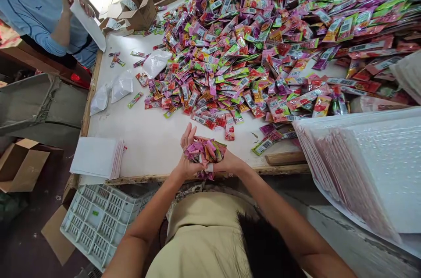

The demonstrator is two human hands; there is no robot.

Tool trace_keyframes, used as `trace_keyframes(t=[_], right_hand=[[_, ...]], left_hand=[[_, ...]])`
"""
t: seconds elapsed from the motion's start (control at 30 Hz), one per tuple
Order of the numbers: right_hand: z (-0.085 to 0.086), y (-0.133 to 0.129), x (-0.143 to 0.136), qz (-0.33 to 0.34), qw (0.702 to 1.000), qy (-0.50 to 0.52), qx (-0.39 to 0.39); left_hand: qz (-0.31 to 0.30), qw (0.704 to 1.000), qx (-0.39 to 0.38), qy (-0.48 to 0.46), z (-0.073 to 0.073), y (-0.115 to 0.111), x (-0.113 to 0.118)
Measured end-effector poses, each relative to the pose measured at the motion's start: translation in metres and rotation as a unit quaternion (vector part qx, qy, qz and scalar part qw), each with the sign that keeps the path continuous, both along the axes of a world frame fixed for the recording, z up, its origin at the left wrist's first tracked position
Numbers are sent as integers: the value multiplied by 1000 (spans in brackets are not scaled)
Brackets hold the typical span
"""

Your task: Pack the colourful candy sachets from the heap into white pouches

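Note:
Both of my hands are together at the table's near edge, around a bunch of small colourful packets (205, 153). My left hand (188, 155) cups the bunch from the left, with its fingers pointing up and away. From the right, my right hand (226, 162) presses against the same bunch; its fingers are partly hidden behind the packets. Just beyond my hands, a few loose packets (229, 128) lie at the near edge of a large heap of similar packets (210, 58) on the white table (141, 137).
White envelopes (95, 156) lie stacked at the table's left corner, and a larger stack (378, 159) stands at the right. White pouches (122, 88) rest on the left side. Beyond them a person (49, 15) holds a white bag. A plastic crate (98, 221) is below the table.

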State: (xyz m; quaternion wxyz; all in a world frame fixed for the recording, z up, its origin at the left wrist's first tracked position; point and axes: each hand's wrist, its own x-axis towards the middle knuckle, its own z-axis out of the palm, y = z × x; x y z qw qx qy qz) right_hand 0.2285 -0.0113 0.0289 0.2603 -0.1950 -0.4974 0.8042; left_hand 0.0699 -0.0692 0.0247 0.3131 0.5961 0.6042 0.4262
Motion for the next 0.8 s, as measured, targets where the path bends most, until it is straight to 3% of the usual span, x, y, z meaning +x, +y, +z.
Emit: trace_keyframes(t=[0.17,0.27,0.33,0.47,0.6,0.7,0.8], right_hand=[[-1,-3,2,32,998,-15,-54],[-3,-1,2,-8,997,-56,-60],[-5,1,0,-65,993,-69,-65],[-9,5,-7,-157,978,-62,-125],[-21,1,-12,-150,970,-46,-188],[-26,-3,-11,-111,977,-23,-179],[-22,-2,-8,-85,984,-15,-153]], left_hand=[[-59,993,14,100,-4,16,-14],[-111,991,16,65,-5,26,-20],[-130,991,-30,-2,-5,32,-22],[-60,975,-154,-150,-4,33,-15],[-7,971,-135,-199,-2,23,4],[-3,986,-82,-148,-3,20,12],[-10,999,-43,-28,-4,21,9]])
